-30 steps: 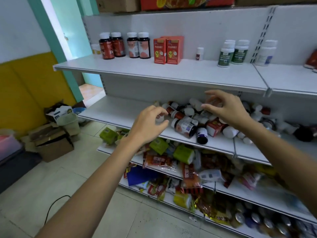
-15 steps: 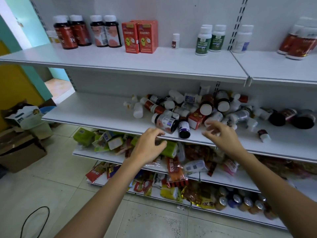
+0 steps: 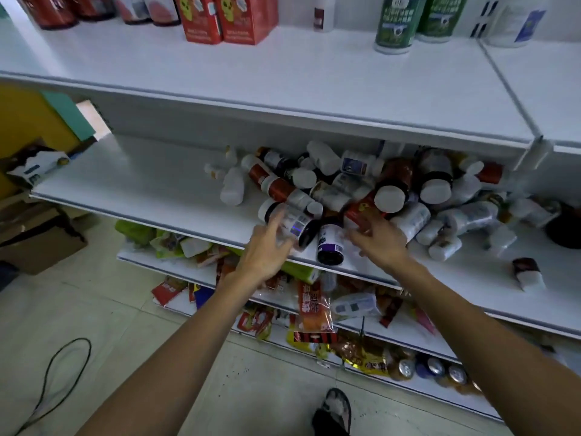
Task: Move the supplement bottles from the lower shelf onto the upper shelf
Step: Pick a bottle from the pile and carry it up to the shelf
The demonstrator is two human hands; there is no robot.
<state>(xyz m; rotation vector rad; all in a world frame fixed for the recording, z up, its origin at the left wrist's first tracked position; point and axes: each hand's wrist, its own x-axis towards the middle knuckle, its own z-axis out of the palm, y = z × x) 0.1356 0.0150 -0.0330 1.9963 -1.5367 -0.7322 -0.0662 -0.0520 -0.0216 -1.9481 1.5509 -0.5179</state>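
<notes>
At the front of the lower shelf (image 3: pixel 141 180), where a heap of supplement bottles (image 3: pixel 393 190) lies jumbled, the left hand (image 3: pixel 267 250) has spread fingers on a white-labelled bottle (image 3: pixel 295 218) lying sideways, the right hand (image 3: pixel 382 242) is loose-fingered just beside a dark purple-labelled bottle (image 3: pixel 330 247), and red boxes (image 3: pixel 226 17) and green-labelled bottles (image 3: pixel 396 23) stand on the upper shelf (image 3: pixel 283 77).

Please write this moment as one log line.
stage: reach | left hand: open, on lying dark plastic bottle with white label | right hand: open, at red cardboard box | white lower shelf: nothing lifted
</notes>
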